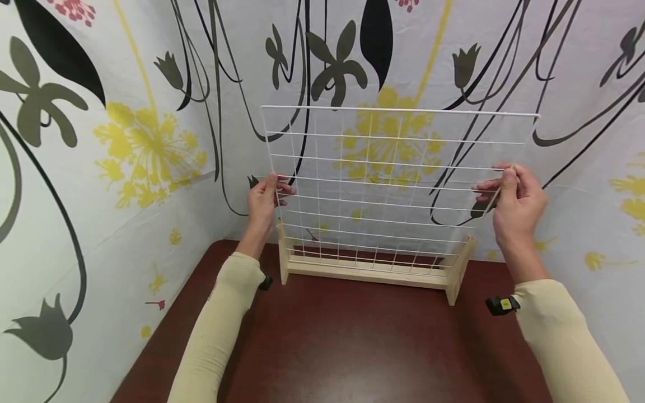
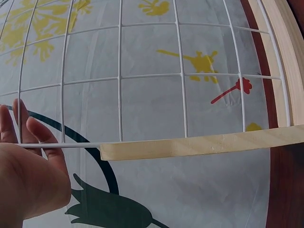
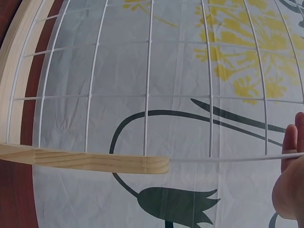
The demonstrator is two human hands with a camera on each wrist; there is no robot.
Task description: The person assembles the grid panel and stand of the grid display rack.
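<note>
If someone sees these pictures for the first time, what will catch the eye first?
First the white wire grid, standing upright in a wooden base on the dark red table. The left hand grips its left edge and the right hand its right edge. Behind and on both sides hangs a white cloth with large yellow and black flowers.

A dark reddish-brown bench [image 1: 353,347] lies below both grips; a white cloth backdrop [image 1: 126,184] printed with yellow flower bursts, dark tulips and black stems hangs behind and to either side of them.
</note>
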